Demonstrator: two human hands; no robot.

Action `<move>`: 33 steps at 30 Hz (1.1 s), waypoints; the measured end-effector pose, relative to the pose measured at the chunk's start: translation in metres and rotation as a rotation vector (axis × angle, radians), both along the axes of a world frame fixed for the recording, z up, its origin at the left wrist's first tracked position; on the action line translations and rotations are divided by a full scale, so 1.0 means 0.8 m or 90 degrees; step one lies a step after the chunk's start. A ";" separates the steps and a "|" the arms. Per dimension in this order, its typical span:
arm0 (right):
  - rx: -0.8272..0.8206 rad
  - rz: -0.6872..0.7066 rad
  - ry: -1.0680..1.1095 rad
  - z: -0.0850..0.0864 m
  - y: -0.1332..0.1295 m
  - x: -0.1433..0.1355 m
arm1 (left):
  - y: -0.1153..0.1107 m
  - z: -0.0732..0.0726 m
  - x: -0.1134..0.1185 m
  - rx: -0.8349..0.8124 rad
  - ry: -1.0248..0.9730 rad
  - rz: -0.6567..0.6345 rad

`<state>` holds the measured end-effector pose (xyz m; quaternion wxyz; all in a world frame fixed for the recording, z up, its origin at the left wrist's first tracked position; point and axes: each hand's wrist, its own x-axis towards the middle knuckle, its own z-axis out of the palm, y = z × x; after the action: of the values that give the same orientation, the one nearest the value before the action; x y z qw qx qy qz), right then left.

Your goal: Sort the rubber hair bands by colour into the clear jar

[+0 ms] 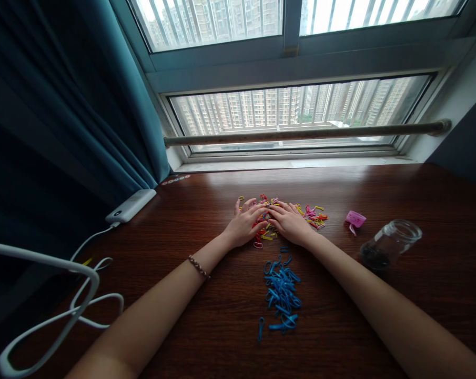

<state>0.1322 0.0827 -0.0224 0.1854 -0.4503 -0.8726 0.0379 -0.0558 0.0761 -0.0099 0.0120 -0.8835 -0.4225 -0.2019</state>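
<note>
My left hand (243, 225) lies with fingers spread over a pile of small coloured rubber bands (269, 232) in red, yellow, pink and orange. From the other side my right hand (290, 223) rests on the same pile, fingers stretched out, its fingertips meeting those of the left. More of these bands stick out to the right of my right hand, and part of the pile is hidden under both palms. Nearer to me, between my forearms, a separate heap of blue rubber bands (282, 288) sits on the brown wooden table (206, 326).
To the right are a pink plastic piece (355, 219) and a clear glass jar (395, 239) with something dark inside. A white power bank (131, 206) with a white cable (83, 310) lies at left by the blue curtain (103, 105). Behind the table is a window with a rail (301, 135).
</note>
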 end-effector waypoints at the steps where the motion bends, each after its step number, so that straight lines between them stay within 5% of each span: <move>1: -0.003 -0.002 0.006 0.000 0.001 0.001 | 0.000 0.000 0.000 -0.002 0.006 -0.011; 13: 0.000 -0.023 0.086 0.006 0.002 0.011 | -0.001 -0.001 -0.004 0.027 -0.039 -0.063; 19: 0.047 -0.041 0.069 0.005 -0.001 0.011 | 0.007 -0.005 -0.012 0.044 -0.262 -0.045; 25: 0.005 -0.038 0.010 0.003 -0.003 0.007 | 0.012 -0.007 -0.017 -0.054 -0.447 0.093; 33: 0.012 -0.101 0.389 0.011 0.008 0.022 | 0.009 -0.002 -0.012 -0.160 -0.603 0.096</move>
<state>0.1494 0.0889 -0.0134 0.4455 -0.4827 -0.7393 0.1484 -0.0651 0.0830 -0.0116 -0.2733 -0.6563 -0.4652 -0.5274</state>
